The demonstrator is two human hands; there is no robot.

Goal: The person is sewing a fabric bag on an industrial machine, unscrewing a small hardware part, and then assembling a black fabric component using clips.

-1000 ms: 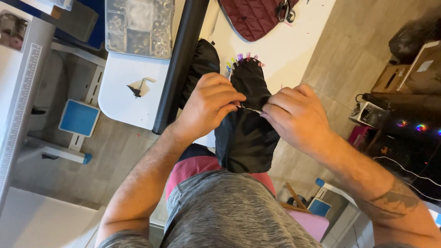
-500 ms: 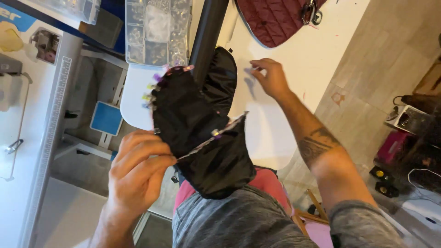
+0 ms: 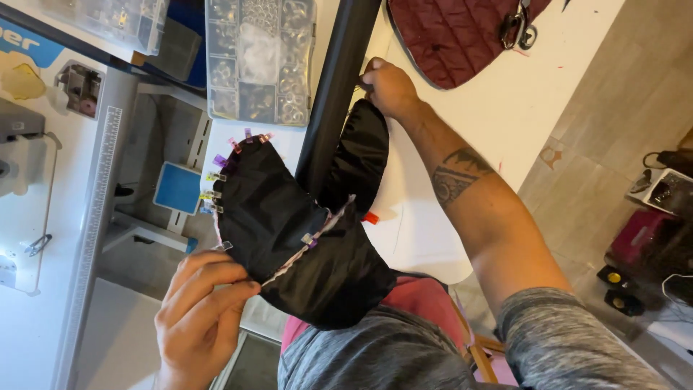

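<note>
Your left hand (image 3: pixel 202 310) pinching clipped edge of black fabric piece (image 3: pixel 289 238) at 7 o'clock; your right hand (image 3: pixel 390 87) gripping its far end at 12 o'clock, fingers curled shut.

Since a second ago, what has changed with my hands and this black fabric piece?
The right hand left the seam and reached out to the fabric's far end by the black bar. The left hand now holds the black fabric piece alone, pinching its clipped edge. The fabric itself stays held over the lap, colored clips in place; the maroon bag has not moved.
</note>
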